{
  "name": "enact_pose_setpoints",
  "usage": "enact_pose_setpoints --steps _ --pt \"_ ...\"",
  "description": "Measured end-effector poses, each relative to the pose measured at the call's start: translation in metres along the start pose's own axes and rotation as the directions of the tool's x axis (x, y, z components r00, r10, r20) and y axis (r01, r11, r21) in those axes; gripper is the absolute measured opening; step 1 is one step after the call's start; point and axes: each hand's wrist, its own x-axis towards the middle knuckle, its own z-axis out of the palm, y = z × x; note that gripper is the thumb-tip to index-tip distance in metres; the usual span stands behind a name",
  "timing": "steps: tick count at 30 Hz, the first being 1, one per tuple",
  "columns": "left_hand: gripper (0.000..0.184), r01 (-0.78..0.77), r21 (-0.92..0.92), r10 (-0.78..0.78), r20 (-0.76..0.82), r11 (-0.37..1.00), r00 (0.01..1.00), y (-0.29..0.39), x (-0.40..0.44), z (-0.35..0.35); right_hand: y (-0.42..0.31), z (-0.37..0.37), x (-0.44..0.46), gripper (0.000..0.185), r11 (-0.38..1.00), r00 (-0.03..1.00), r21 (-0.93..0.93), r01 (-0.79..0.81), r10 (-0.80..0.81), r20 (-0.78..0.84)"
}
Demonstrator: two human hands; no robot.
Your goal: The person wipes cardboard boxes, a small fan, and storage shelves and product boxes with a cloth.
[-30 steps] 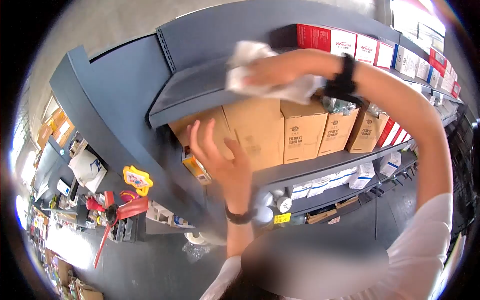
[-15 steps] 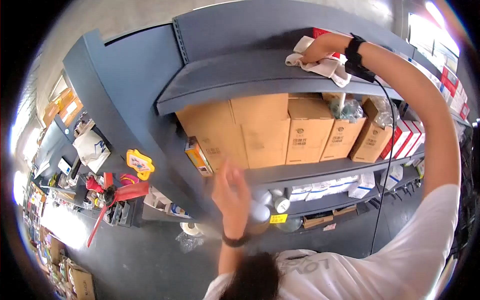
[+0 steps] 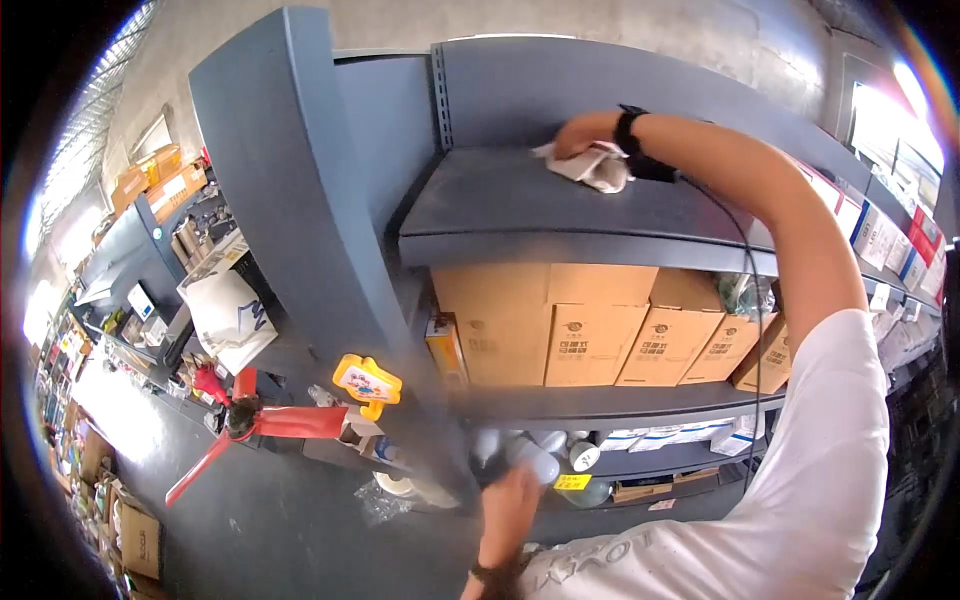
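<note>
One white cloth (image 3: 604, 174): bunched on the grey upper shelf (image 3: 490, 200), spilling below and rightward from the right hand (image 3: 582, 135).
Right grip: clamped on the cloth's upper part.
Left hand (image 3: 512, 508): low, near the yellow price tag (image 3: 573, 482); blurred, cannot tell whether fingers are apart.
Cardboard boxes (image 3: 597, 345): in a row beneath the upper shelf.
</note>
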Motion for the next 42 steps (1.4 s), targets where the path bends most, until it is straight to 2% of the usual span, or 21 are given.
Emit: enact_pose_setpoints --steps 2,4,6,8,10,12,14,16,18,20,21,25,26,27,28,32,34,36,39,41,42 --pt "0.02 -0.12 0.027 0.12 -0.014 0.992 0.993 0.028 0.033 -0.011 -0.05 -0.005 0.035 0.035 0.993 0.999 -0.11 -0.032 0.03 -0.021" --pt "0.019 -0.22 -0.054 0.213 -0.112 0.974 0.971 0.056 0.061 -0.018 -0.073 0.001 0.09 0.04 0.983 0.984 -0.042 0.176 -0.177 -0.03" --pt "0.018 -0.342 -0.072 0.323 -0.199 0.937 0.925 0.079 0.083 -0.028 -0.11 -0.014 0.064 0.036 0.879 0.889 0.252 0.405 -0.443 0.118" --pt "0.017 -0.461 -0.044 0.431 -0.287 0.886 0.855 0.102 0.103 -0.037 -0.154 -0.028 0.006 0.044 0.848 0.854 0.215 0.485 -0.512 0.092" --pt "0.016 -0.518 -0.016 0.479 -0.356 0.855 0.802 0.12 0.112 -0.041 -0.157 0.003 0.062 0.054 0.738 0.738 0.008 0.675 -0.675 -0.026" --pt "0.016 -0.563 0.009 0.519 -0.399 0.826 0.756 0.139 0.12 -0.041 -0.187 0.002 -0.005 0.063 0.791 0.814 0.195 0.579 -0.573 -0.091" --pt "0.017 -0.592 0.034 0.549 -0.421 0.805 0.722 0.158 0.119 -0.036 -0.207 0.011 -0.071 0.053 0.861 0.818 -0.021 0.509 -0.491 -0.299" --pt "0.017 -0.622 0.012 0.567 -0.425 0.783 0.705 0.17 0.113 -0.023 -0.208 0.042 -0.093 0.045 0.932 0.748 -0.132 0.338 -0.351 -0.564" --pt "0.017 -0.613 0.021 0.57 -0.394 0.79 0.721 0.172 0.094 -0.011 -0.195 0.06 -0.122 0.04 0.964 0.723 -0.174 0.203 -0.267 -0.637" --pt "0.018 -0.568 0.061 0.551 -0.348 0.821 0.759 0.162 0.067 0.0 -0.153 0.079 -0.153 0.039 0.963 0.684 -0.21 0.17 -0.269 -0.678" --pt "0.017 -0.561 0.089 0.557 -0.316 0.823 0.768 0.157 0.052 0.002 -0.138 0.084 -0.182 0.039 0.985 0.724 -0.149 0.083 -0.162 -0.67" --pt "0.018 -0.403 0.112 0.418 -0.209 0.908 0.884 0.127 -0.009 0.012 -0.061 0.134 -0.286 0.035 0.979 0.516 -0.184 -0.087 -0.114 -0.849" --pt "0.018 -0.37 0.118 0.386 -0.177 0.922 0.906 0.12 -0.024 0.015 -0.046 0.139 -0.31 0.034 0.978 0.608 -0.152 -0.146 -0.032 -0.793" --pt "0.018 -0.337 0.129 0.354 -0.144 0.933 0.924 0.111 -0.038 0.017 -0.038 0.146 -0.336 0.034 0.973 0.615 -0.089 -0.214 0.064 -0.786" --pt "0.018 -0.307 0.142 0.323 -0.108 0.941 0.94 0.105 -0.052 0.014 -0.021 0.159 -0.356 0.035 0.945 0.572 -0.155 -0.288 0.04 -0.82" --pt "0.023 -0.204 0.269 0.207 0.017 0.941 0.978 0.11 -0.1 -0.01 0.06 0.214 -0.414 0.034 0.892 0.345 -0.024 -0.45 0.149 -0.927" --pt "0.026 -0.201 0.24 0.206 0.004 0.95 0.979 0.09 -0.124 -0.029 0.067 0.223 -0.437 0.036 0.822 0.207 0.091 -0.562 0.247 -0.947" --pt "0.025 -0.065 0.267 0.073 -0.017 0.962 0.997 0.085 -0.15 -0.05 0.077 0.235 -0.431 0.031 0.782 0.111 0.084 -0.618 0.192 -0.975" --pt "0.024 -0.002 0.28 0.024 -0.075 0.96 0.997 0.053 -0.175 -0.075 0.05 0.235 -0.386 0.035 0.57 -0.179 0.349 -0.744 0.333 -0.926" --pt "0.024 0.0 0.316 0.033 -0.1 0.949 0.994 0.042 -0.178 -0.088 0.019 0.222 -0.343 0.03 0.555 -0.223 0.437 -0.708 0.412 -0.884" --pt "0.024 0.003 0.332 0.037 -0.115 0.943 0.993 0.036 -0.18 -0.091 -0.016 0.207 -0.324 0.027 0.657 -0.106 0.377 -0.653 0.413 -0.904"
